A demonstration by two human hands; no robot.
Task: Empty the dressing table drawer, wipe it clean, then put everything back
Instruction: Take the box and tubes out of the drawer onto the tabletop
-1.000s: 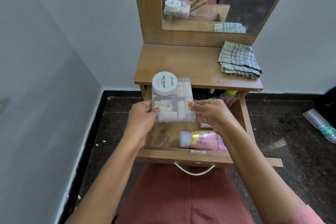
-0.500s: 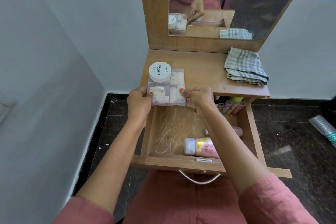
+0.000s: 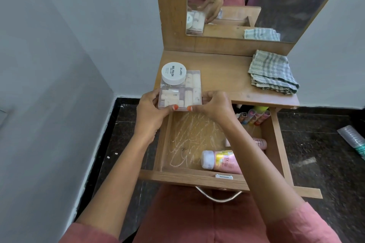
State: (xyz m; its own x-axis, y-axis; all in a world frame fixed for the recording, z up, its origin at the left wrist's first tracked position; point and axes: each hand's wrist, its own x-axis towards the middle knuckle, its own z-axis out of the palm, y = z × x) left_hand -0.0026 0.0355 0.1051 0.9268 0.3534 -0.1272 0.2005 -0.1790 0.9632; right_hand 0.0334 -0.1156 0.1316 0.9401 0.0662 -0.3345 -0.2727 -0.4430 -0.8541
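Nearest, pink sleeves and lap at the bottom edge; above them, drawer (image 3: 189,176) pulled fully open, metal handle at its front, pale scribbles across its bare floor; inside, pink bottle (image 3: 221,161) lying on its side near the front, second small pink bottle (image 3: 259,143) partly hidden behind the right forearm, cluster of colourful tubes (image 3: 254,115) at the back right corner. Further on, left hand (image 3: 151,113) and right hand (image 3: 214,105) clasping the near corners of a clear plastic box (image 3: 180,90), fingers closed on it, box at the left front edge of the tabletop (image 3: 223,73), partly overhanging the drawer; white round jar (image 3: 173,73) marked NAIL POLISH atop the box. Beyond, folded checked cloth (image 3: 273,72) on the tabletop's right; farthest, mirror (image 3: 276,2) reflecting hand, box and cloth.
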